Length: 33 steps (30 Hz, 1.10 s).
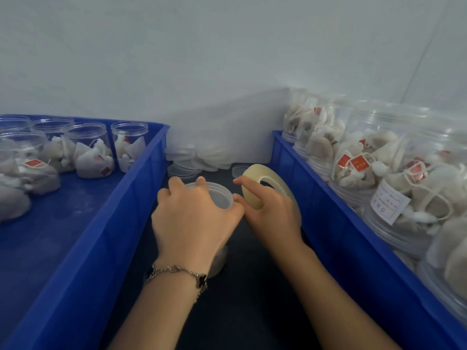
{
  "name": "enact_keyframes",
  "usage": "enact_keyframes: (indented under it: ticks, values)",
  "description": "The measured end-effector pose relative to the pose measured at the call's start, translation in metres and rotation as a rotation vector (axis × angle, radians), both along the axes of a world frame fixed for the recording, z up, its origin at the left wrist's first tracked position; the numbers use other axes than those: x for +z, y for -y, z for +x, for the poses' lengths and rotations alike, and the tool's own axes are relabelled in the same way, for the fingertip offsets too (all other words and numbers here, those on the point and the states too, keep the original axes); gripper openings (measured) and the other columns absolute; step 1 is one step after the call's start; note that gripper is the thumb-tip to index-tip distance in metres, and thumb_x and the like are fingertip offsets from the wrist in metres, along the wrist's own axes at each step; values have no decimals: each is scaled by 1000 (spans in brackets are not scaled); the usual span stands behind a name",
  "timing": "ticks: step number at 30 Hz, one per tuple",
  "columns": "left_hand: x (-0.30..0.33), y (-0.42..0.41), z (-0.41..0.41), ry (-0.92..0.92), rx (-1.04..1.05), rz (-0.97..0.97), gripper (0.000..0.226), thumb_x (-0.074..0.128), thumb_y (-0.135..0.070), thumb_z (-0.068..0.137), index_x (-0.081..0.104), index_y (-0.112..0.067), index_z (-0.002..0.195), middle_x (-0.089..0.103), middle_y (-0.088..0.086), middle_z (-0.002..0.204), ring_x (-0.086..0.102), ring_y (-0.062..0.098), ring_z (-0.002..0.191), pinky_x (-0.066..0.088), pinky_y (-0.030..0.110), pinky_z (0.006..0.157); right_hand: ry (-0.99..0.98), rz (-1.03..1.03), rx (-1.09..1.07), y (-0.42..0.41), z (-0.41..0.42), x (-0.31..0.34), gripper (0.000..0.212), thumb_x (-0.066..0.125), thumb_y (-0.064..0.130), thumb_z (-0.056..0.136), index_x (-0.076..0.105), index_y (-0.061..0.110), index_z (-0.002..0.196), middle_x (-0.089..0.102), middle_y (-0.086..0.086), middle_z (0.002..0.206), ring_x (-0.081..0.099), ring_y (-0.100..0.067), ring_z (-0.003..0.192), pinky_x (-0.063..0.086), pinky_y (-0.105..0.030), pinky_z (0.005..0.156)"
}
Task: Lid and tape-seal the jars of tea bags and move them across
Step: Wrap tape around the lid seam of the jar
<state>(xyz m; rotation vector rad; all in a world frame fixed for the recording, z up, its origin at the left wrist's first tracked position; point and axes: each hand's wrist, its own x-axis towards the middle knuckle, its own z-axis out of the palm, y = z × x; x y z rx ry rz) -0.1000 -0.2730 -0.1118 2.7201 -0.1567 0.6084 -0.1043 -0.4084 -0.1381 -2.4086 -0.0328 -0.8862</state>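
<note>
A person stands at a dark bench (252,286) set against a pale wall, and only the forearms and hands show. At the bench's left edge sits a blue crate (106,223); five open jars (88,150) of tea bags can be made out crowded into its far-left corner, without lids, and the near part of its floor lies bare. Between this crate and a second one runs a narrow dark lane of bench, walled on both sides by blue rims. At the lane's far end, against the wall, lies a loose heap of clear lids (199,160), too overlapped to count. In the middle of the lane stands one lidded jar (217,198). The left hand (192,221), with a chain bracelet (177,272) at the wrist, is curled down over its lid, fingers and thumb clasping the rim. Just to the right, touching that thumb, the right hand (273,213) grips one roll of clear tape (265,188) held on edge, with the thumb and forefinger stretched toward the lid; whether tape is already on the jar I cannot tell. At the bench's right edge the second blue crate (336,223) is packed with lidded jars (394,157) of tea bags lying on their sides, stacked above its rim, too many and too blurred to count.
</note>
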Motion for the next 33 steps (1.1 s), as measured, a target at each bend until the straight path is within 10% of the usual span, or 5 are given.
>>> enact_keyframes:
  ticks: [13,18,25,28,33]
  values:
    - [2,6,-8,-46,-65,-55,93,25,-73,59,35,-35,142,40,-2,120,39,14,101,30,27,65,-608,-149,41,-9,49,-26,46,55,31,92,38,23,134,59,-9,121,56,-27,112,45,-43,94]
    - [2,3,-10,-88,-109,-109,102,11,-89,60,25,-35,146,34,-1,141,35,19,127,38,33,80,-406,-314,-108,-11,32,-21,28,53,34,93,53,17,116,53,-5,116,47,-23,112,41,-41,95]
    - [-2,-13,-5,-161,-24,-1123,51,40,-41,97,40,-15,141,47,8,139,49,19,116,35,30,87,88,804,-185,-52,-57,4,18,47,33,92,48,51,93,65,20,89,60,9,81,44,-7,58]
    - [-19,-7,-21,-278,-96,-1181,48,48,-41,94,42,-31,140,51,-5,135,49,16,119,37,39,100,-106,913,75,-67,-75,-6,47,55,23,92,38,61,113,57,36,106,49,27,91,39,4,64]
    - [-25,-10,-20,-245,-130,-1206,11,49,-35,94,58,-40,97,58,-19,89,53,-1,84,34,23,64,-422,843,242,-57,-64,12,99,70,15,79,4,49,144,36,32,126,43,14,98,38,-8,73]
